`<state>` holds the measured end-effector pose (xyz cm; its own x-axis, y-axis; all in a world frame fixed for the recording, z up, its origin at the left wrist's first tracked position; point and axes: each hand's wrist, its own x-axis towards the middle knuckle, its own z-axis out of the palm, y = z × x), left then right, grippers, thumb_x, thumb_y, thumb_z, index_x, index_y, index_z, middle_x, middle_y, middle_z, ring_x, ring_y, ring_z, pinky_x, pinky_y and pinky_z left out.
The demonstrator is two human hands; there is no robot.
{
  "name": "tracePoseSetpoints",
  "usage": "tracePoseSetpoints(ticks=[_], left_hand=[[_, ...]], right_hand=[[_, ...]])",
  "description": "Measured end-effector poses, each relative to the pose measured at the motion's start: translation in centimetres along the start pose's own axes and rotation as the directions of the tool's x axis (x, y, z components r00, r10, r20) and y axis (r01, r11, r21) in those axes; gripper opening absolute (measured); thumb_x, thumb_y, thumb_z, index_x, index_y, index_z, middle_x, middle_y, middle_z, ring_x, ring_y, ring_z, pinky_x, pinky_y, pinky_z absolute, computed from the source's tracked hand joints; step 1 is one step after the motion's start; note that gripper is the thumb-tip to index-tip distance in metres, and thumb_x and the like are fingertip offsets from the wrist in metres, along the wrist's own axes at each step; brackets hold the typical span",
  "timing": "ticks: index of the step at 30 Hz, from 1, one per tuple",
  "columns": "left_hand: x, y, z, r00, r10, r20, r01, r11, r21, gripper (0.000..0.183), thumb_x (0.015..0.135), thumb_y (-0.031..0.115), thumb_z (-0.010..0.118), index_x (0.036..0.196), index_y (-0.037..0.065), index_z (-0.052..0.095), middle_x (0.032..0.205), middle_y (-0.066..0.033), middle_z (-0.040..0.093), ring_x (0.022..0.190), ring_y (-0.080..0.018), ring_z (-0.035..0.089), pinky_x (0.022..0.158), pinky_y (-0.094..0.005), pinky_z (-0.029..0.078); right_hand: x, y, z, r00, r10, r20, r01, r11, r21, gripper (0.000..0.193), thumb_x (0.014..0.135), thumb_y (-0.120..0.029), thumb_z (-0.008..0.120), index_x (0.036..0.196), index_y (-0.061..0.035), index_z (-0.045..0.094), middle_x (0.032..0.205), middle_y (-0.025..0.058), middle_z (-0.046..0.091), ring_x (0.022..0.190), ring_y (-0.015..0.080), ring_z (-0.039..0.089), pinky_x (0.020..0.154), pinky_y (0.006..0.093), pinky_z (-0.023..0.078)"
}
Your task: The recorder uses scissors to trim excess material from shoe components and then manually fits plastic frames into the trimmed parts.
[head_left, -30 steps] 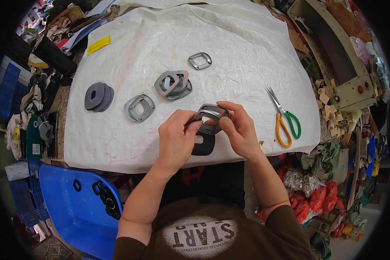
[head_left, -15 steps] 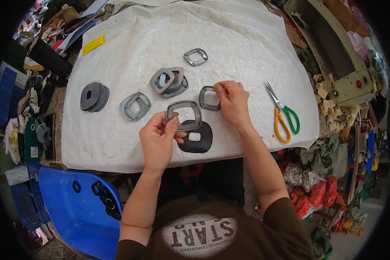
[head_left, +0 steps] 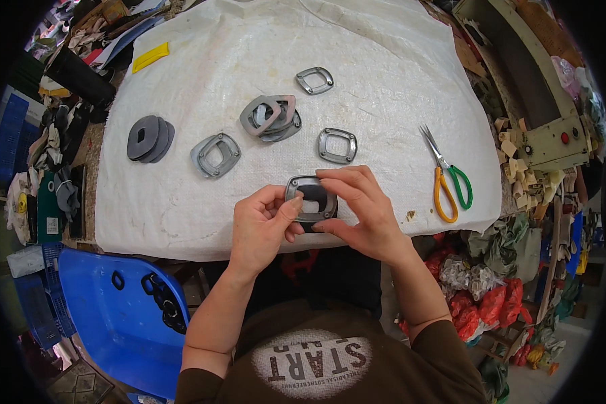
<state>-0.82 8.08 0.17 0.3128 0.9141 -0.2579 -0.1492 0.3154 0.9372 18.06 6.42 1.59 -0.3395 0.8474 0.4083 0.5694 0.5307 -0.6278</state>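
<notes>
Between my two hands, near the table's front edge, is a grey rounded-square frame [head_left: 308,180]. My left hand [head_left: 261,222] pinches its left side, and my right hand [head_left: 363,212] has its fingers closed on the right side. A black pad with a square hole [head_left: 311,194] shows behind and through the frame; whether it touches the frame I cannot tell. Just beyond my hands lies another grey frame [head_left: 338,145], with a third frame [head_left: 314,80] farther off. A pile of grey frames and flat pieces [head_left: 269,119] sits left of these, and a grey frame with a backing [head_left: 215,155] lies nearer.
Dark grey pads [head_left: 149,139] are stacked at the table's left. Scissors [head_left: 444,175] with orange and green handles lie on the right, and a yellow packet [head_left: 150,58] at the far left. Below the table's left edge stands a blue basin [head_left: 108,310] holding black rings.
My right hand has let go of the frame on the table and come back to the one in my left hand. Both hands now hold that frame, over the black pad.
</notes>
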Motion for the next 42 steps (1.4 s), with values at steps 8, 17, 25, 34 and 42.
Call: tracePoseSetpoints(ticks=[8, 17, 25, 34, 42], left_hand=[[-0.8, -1.6, -2.1, 0.765, 0.541, 0.349, -0.555, 0.281, 0.783, 0.022, 0.070, 0.003, 0.063, 0.092, 0.007, 0.064, 0.101, -0.0076, 0.061, 0.106, -0.0285, 0.051, 0.088, -0.0379, 0.037], [-1.7, -2.6, -1.8, 0.738, 0.564, 0.370, -0.543, 0.172, 0.822, 0.027, 0.066, 0.003, 0.065, 0.093, 0.008, 0.064, 0.107, -0.0060, 0.059, 0.108, -0.0256, 0.050, 0.090, -0.0385, 0.034], [-1.5, -3.4, -2.5, 0.696, 0.650, 0.305, -0.565, 0.234, 0.791, 0.019, 0.066, -0.001, 0.063, 0.085, 0.002, 0.062, 0.100, -0.0080, 0.061, 0.099, -0.0271, 0.055, 0.084, -0.0375, 0.040], [-1.3, -3.4, -2.4, 0.701, 0.628, 0.337, -0.558, 0.189, 0.808, 0.019, 0.062, -0.001, 0.063, 0.081, 0.001, 0.062, 0.097, -0.0082, 0.062, 0.098, -0.0275, 0.055, 0.083, -0.0383, 0.040], [-1.3, -3.8, -2.6, 0.696, 0.632, 0.341, -0.556, 0.174, 0.813, 0.020, 0.061, 0.000, 0.063, 0.082, 0.002, 0.062, 0.098, -0.0083, 0.061, 0.099, -0.0277, 0.055, 0.082, -0.0384, 0.040]], right_hand=[[-2.4, 2.4, 0.1, 0.932, 0.280, -0.229, -0.201, 0.928, 0.314, 0.057, 0.063, -0.002, 0.075, 0.113, -0.0014, 0.048, 0.120, 0.0165, 0.050, 0.112, 0.0258, 0.047, 0.094, 0.0351, 0.036], [-2.5, 1.3, 1.2, 0.973, 0.226, -0.056, -0.195, 0.922, 0.334, 0.060, 0.061, 0.002, 0.073, 0.115, -0.0064, 0.048, 0.121, 0.0159, 0.051, 0.114, 0.0285, 0.048, 0.096, 0.0356, 0.037], [-1.9, 0.9, 1.9, 0.983, 0.184, -0.004, -0.179, 0.962, 0.207, 0.058, 0.059, 0.001, 0.074, 0.112, -0.0049, 0.049, 0.116, 0.0148, 0.054, 0.110, 0.0304, 0.050, 0.091, 0.0366, 0.042], [-1.6, 1.4, 2.1, 0.986, 0.164, 0.009, -0.164, 0.978, 0.127, 0.057, 0.056, -0.002, 0.076, 0.108, -0.0043, 0.052, 0.115, 0.0113, 0.056, 0.104, 0.0309, 0.051, 0.088, 0.0371, 0.043], [-1.7, 1.4, 2.1, 0.983, 0.181, 0.032, -0.183, 0.977, 0.111, 0.058, 0.055, -0.004, 0.077, 0.108, -0.0055, 0.052, 0.115, 0.0092, 0.057, 0.104, 0.0300, 0.051, 0.088, 0.0371, 0.043]])
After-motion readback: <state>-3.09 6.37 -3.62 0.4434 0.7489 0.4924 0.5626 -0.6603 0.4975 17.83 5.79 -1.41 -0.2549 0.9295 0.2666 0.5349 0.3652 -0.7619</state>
